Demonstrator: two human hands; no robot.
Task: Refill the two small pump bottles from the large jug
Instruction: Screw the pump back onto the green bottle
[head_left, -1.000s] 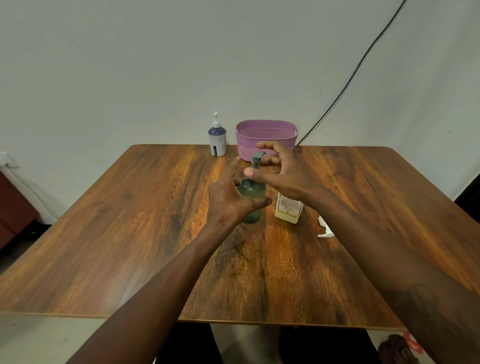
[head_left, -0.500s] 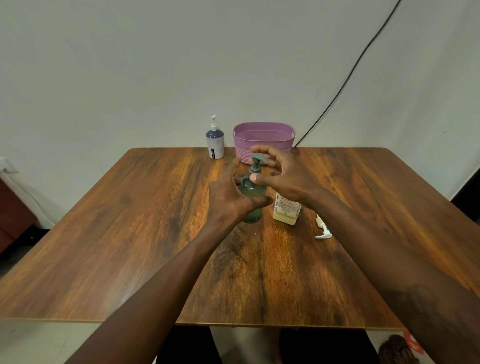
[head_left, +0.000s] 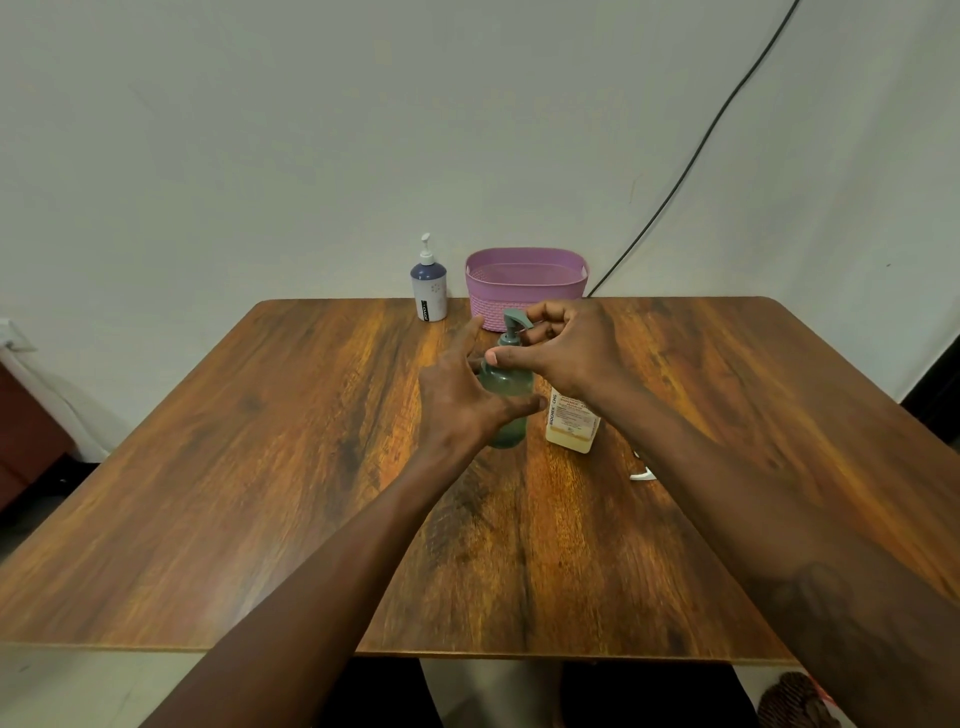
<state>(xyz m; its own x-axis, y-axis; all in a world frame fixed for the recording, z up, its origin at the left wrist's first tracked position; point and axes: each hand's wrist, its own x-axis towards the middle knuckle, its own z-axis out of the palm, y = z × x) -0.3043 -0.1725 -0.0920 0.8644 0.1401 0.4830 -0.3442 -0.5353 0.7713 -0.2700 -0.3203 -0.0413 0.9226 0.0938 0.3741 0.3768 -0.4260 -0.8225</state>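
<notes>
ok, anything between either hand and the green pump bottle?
Nothing visible. The left hand wraps the body of the green pump bottle, and the right hand pinches its pump neck.

- Wooden table (head_left: 249, 467), brown with dark streaks in the grain and rounded far corners.
- Purple plastic basket (head_left: 525, 291) with a woven pattern, standing at the table's far edge by the wall.
- Black cable (head_left: 691, 161) running diagonally up the pale wall (head_left: 260, 130) from behind the basket.
- Reddish-brown furniture (head_left: 26, 441) at far left.
</notes>
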